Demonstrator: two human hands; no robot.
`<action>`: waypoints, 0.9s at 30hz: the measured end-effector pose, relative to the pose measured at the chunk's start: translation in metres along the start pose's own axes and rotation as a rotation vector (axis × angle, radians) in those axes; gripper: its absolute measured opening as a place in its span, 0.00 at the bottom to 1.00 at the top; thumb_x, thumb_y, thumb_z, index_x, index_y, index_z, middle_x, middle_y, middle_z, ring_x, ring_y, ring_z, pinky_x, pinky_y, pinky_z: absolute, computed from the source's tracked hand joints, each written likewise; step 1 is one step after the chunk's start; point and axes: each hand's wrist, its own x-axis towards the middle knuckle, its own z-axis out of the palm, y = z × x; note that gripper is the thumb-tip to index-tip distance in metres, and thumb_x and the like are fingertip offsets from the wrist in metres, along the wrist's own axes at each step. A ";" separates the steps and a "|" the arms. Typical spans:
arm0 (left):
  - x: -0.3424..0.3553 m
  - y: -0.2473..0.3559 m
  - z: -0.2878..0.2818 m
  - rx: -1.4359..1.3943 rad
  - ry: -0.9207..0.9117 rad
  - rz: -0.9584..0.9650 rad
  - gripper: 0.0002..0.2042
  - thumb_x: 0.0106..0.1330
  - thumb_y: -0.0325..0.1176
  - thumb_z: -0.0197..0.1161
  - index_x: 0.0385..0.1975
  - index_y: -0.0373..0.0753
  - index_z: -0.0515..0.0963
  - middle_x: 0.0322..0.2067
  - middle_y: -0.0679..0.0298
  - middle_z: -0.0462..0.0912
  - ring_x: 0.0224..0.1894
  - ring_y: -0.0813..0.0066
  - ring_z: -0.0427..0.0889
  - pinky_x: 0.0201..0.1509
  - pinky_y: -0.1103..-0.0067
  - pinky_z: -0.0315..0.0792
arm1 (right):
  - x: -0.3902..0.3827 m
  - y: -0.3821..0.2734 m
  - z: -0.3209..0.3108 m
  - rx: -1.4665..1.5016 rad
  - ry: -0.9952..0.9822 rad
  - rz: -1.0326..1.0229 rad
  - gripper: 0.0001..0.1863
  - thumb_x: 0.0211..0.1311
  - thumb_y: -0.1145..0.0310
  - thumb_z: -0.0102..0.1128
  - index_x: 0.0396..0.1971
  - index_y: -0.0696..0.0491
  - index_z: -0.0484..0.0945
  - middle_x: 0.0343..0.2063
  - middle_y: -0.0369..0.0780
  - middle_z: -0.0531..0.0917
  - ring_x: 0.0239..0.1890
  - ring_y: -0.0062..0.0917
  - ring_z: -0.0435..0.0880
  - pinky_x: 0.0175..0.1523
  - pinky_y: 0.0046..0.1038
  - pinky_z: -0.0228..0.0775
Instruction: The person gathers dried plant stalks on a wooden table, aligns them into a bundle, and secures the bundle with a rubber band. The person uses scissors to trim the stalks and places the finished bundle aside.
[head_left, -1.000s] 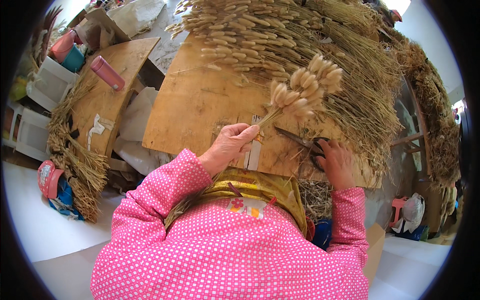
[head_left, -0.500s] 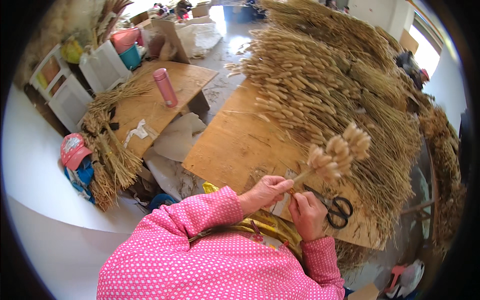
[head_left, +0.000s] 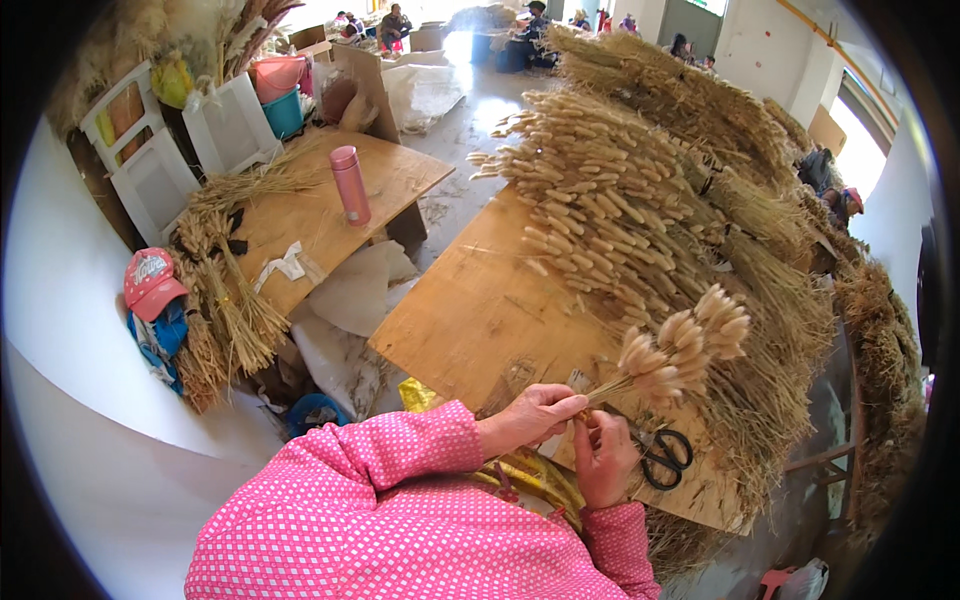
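Observation:
A small bunch of dried grass [head_left: 680,350] with fluffy, pale tan heads points up and to the right over the table. My left hand [head_left: 540,415] pinches its stems just below the heads. Close beside it, my right hand [head_left: 605,455] has its fingers bent together at the lower stems. A bit of brownish material shows between the two hands; what exactly the right fingers grip is hidden. Black-handled scissors [head_left: 664,460] lie on the wooden table [head_left: 460,300] right of my right hand, their blades partly hidden.
A large heap of dried grass [head_left: 640,210] covers the table's far and right side. On the left, a lower wooden table [head_left: 400,175] holds a pink bottle [head_left: 350,186] and loose stalks. Tied bundles [head_left: 235,300] and a pink cap [head_left: 153,283] are nearby. People sit far back.
The view has tilted up, so the tables and heap appear lower and more of the room's back shows. Both hands stay together at the bunch, the right one's fingers slightly shifted.

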 end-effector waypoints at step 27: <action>0.008 -0.027 0.008 0.284 0.135 0.340 0.11 0.76 0.38 0.60 0.39 0.36 0.82 0.22 0.76 0.74 0.23 0.90 0.67 0.23 0.86 0.62 | 0.014 -0.007 -0.007 -0.239 -0.029 -0.107 0.05 0.54 0.76 0.66 0.27 0.53 0.78 0.22 0.40 0.77 0.20 0.30 0.78 0.25 0.32 0.70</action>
